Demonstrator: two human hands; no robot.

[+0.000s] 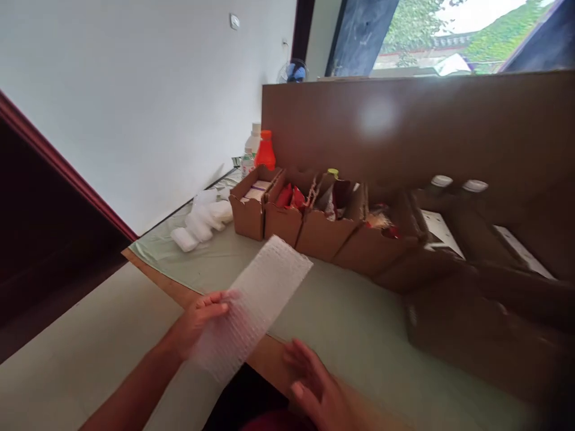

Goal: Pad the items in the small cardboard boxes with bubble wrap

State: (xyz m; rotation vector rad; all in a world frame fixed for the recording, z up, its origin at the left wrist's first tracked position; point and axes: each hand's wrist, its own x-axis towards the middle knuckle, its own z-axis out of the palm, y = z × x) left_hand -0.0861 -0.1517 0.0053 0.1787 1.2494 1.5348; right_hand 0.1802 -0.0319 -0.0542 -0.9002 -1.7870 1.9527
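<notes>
A flat sleeve of clear bubble wrap (265, 293) slants over the table's front edge, gripped near its left side by my left hand (204, 317). The thumb lies on top of it and the fingertips show through the film. My right hand (314, 383) hovers at the table edge, right of the bubble wrap and apart from it. Its thumb and fingers are spread, slightly blurred, with nothing between them. On the far left of the table, several white wrapped bundles (202, 218) lie in a pile.
Several open cardboard bins (283, 224) stand in a row along a tall brown board (404, 126), holding red packets and boxes. An orange-red bottle (266, 149) stands behind the leftmost bin. White-capped bottles (442, 181) sit at the right. A pale green cloth (323, 305) covers the table.
</notes>
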